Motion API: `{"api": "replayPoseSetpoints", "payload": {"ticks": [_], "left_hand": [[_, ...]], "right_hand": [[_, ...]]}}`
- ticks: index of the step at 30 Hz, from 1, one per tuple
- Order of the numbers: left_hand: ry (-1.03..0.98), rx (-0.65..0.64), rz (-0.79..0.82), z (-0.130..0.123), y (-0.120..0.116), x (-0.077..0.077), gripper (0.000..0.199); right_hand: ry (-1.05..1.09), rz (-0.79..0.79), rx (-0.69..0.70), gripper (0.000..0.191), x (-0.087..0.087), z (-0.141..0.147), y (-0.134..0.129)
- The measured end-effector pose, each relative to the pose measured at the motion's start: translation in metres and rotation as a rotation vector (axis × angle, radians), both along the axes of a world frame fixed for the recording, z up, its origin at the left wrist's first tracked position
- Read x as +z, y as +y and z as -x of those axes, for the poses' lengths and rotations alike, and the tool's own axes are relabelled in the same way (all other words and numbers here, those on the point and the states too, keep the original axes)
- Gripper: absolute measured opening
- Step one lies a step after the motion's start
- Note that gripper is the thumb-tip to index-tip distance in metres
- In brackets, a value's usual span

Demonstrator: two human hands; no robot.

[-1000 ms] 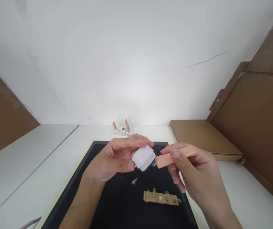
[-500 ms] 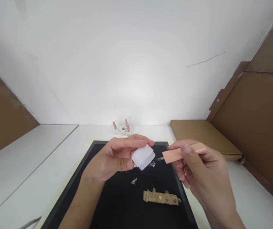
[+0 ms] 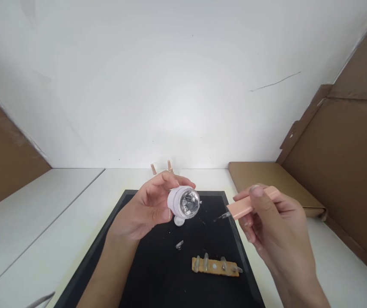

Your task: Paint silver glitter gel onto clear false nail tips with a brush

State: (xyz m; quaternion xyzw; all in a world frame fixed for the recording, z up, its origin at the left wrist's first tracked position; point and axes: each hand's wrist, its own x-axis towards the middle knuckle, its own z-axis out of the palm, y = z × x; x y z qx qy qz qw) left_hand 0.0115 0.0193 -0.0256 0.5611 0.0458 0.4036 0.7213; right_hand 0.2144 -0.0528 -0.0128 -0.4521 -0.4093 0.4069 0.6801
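My left hand [image 3: 153,203] is closed around a small white round container [image 3: 174,201], tilted so that its shiny, crinkled silver face [image 3: 189,202] points right and toward me. Just below it shows a small white disc [image 3: 179,221]; whether it is joined to the container I cannot tell. My right hand [image 3: 273,222] pinches a peach-coloured flat-sided bar [image 3: 243,207] between thumb and fingers. A clear slim piece [image 3: 223,216] shows by the bar's left end; I cannot tell if it touches. Both hands are above the black mat [image 3: 157,273], apart from each other.
On the mat lie a tan strip [image 3: 214,266] bearing several clear nail tips and one loose clear piece [image 3: 179,244]. Peach pegs [image 3: 153,169] stand behind my left hand. A flat cardboard box [image 3: 260,175] lies at the back right. Cardboard walls flank both sides.
My left hand has turned the white item and shifted it slightly left, so its silver face now shows. My right hand has moved slightly right with the peach bar.
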Motion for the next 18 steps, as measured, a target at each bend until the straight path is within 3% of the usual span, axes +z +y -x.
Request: {"api": "replayPoseSetpoints", "payload": {"ticks": [7, 15, 18], "left_hand": [[0.043, 0.019, 0.061, -0.005, 0.0, 0.006, 0.025], [0.105, 0.062, 0.05, -0.005, 0.003, 0.002, 0.024], [0.166, 0.132, 0.048, -0.007, 0.006, 0.0, 0.023]], "right_hand": [[-0.055, -0.032, 0.053, 0.04, -0.008, -0.007, 0.005], [-0.1, -0.099, 0.038, 0.042, -0.012, -0.008, 0.009], [-0.127, -0.106, 0.027, 0.041, -0.012, -0.008, 0.009]]}}
